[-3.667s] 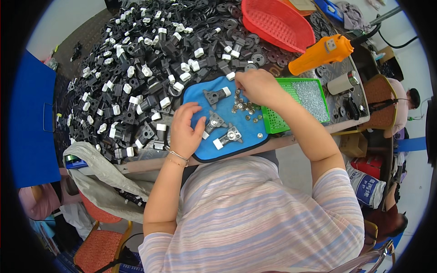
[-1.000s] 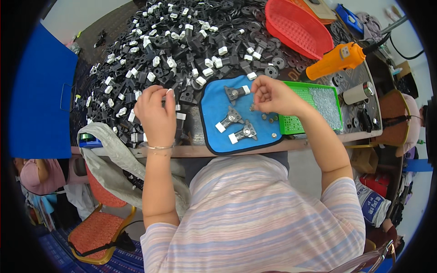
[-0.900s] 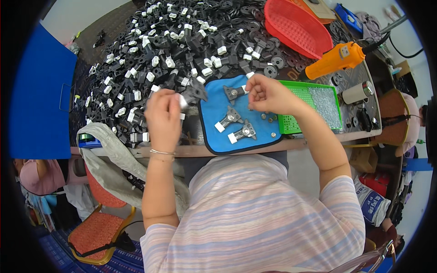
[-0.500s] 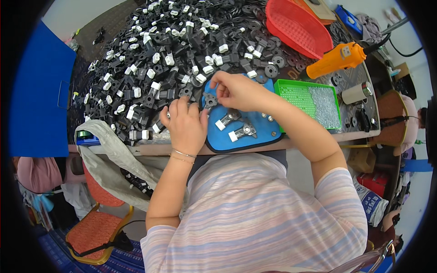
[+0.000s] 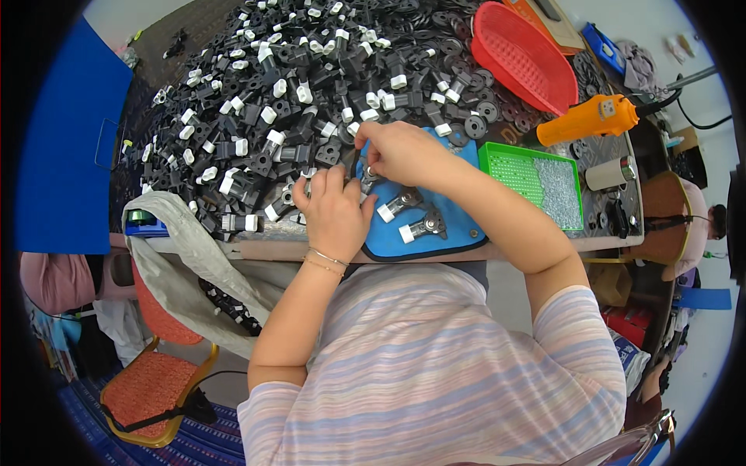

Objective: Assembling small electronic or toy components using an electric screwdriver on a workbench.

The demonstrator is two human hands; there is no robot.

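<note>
Above the blue mat (image 5: 386, 242), my two hands meet at its upper left corner. My left hand (image 5: 334, 208) is closed, its fingertips and thumb against a dark bracket-like plastic part (image 5: 365, 186), mostly covered by the fingers. My right hand (image 5: 404, 155) pinches a small silvery round piece (image 5: 371, 172) at that part, thumb and forefinger together. Nearer me on the mat lie two black parts with white end caps, one dark part (image 5: 404, 199) and another dark part (image 5: 430, 224), each with a silvery round centre. A small metal piece (image 5: 474, 233) rests by the mat's right edge.
A big heap of black parts with white caps (image 5: 264, 116) covers the table's left and back. To the right are a green tray (image 5: 483, 159) of small metal pieces, an orange power screwdriver (image 5: 587, 120), a red basket (image 5: 528, 62) and a white flask (image 5: 610, 174).
My right fingers have come down onto the dark part, where a silvery piece now shows at their tips. The left hand stays at the part. The whole view has shifted slightly.
</note>
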